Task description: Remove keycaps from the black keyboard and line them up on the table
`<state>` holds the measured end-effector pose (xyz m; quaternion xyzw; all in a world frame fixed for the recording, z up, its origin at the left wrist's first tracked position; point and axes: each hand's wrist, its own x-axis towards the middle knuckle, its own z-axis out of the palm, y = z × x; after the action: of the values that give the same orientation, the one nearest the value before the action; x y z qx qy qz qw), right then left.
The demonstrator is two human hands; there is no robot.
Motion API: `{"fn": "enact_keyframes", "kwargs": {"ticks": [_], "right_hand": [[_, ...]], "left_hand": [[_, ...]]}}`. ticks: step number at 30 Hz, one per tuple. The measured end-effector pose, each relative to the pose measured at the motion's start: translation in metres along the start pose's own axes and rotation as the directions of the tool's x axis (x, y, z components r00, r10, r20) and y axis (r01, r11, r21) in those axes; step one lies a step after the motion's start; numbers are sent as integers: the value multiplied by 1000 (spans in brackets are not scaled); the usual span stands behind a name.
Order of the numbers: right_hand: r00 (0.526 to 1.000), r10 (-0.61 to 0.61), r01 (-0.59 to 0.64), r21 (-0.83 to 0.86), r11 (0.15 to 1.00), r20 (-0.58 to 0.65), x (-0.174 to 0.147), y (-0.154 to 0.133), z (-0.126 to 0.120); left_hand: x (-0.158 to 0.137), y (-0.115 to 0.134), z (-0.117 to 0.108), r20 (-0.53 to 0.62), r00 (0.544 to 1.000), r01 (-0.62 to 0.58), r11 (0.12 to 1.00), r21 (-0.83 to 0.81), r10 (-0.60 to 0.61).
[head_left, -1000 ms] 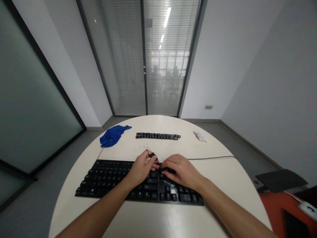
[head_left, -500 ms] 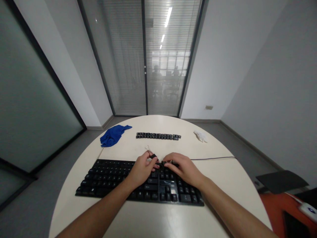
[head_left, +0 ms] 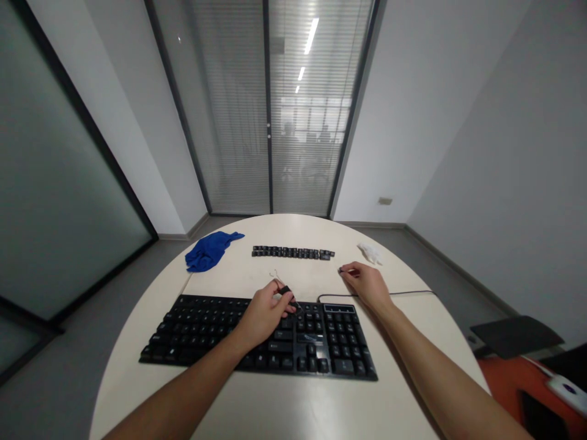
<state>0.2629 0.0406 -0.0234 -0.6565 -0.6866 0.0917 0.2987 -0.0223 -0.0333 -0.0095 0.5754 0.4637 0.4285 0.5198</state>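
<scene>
My left hand (head_left: pixel 265 310) is closed around a keycap puller (head_left: pixel 285 289), a small black handle with thin wire loops at both ends. It hovers over the upper middle of a black keyboard (head_left: pixel 206 321), the lower wires close to the keys. Off to the right, beyond the keyboard's back edge, my right hand (head_left: pixel 369 286) pinches a small dark keycap (head_left: pixel 340 271) between thumb and fingertips, just above the table. Farther back, loose black keycaps (head_left: pixel 287 252) lie in two neat rows, with a few at the right end.
A crumpled blue cloth (head_left: pixel 211 250) lies at the table's back left, a crumpled white wipe (head_left: pixel 369 253) at the back right. The keyboard's cable (head_left: pixel 413 292) runs right across the round table (head_left: pixel 293 403). An orange chair seat (head_left: pixel 509 385) stands at the lower right.
My right hand has moved from the keyboard's upper part to the right and away from me, now with a keycap in its fingertips. My left hand and the puller have stayed nearly in place.
</scene>
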Motion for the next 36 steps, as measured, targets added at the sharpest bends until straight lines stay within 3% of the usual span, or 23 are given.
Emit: {"fn": "enact_keyframes", "kwargs": {"ticks": [12, 17, 36], "right_hand": [[996, 39, -56, -226, 972, -81, 31, -8, 11], [991, 56, -83, -225, 971, -124, 33, -7, 20], [995, 24, -38, -137, 990, -102, 40, -4, 22]], "left_hand": [[2, -1, 0, 0, 1000, 26, 1000, 13, -26], [2, -4, 0, 10, 1000, 16, 1000, 21, -16], [2, 2, 2, 3, 999, 42, 998, 50, -42]]}}
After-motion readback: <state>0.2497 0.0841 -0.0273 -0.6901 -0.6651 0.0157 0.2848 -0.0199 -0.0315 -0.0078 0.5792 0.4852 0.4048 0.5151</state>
